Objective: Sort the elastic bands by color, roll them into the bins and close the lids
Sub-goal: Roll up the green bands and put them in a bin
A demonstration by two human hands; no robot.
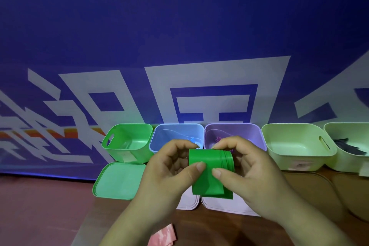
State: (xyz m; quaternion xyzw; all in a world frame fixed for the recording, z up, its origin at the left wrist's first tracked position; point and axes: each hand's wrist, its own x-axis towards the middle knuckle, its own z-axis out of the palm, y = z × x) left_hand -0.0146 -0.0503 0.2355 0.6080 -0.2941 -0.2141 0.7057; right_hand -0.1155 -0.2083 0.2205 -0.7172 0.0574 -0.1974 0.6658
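The green band is held up over the desk between both hands. Its upper part is wound into a roll whose layered edges show at its right side, and its lower end hangs flat. The left hand grips the band from the left, thumb pressed on the near face and fingers curled over the top. The right hand grips it from the right in the same way, its thumb just beside the left thumb.

Directly behind the band stand the blue bin and the purple bin, side by side and open, each with a small scrap of its own colour inside. Left of the band and behind it is the green bin, open, with the green lid lying flat in front of it. Right of the band is a pale bin, and farther right an end bin holding dark bands. Below the band two white lids lie on the desk, partly hidden by the hands. Nearer than the band, at the bottom edge, lies a pink band. A blue banner with white shapes rises behind the bins.
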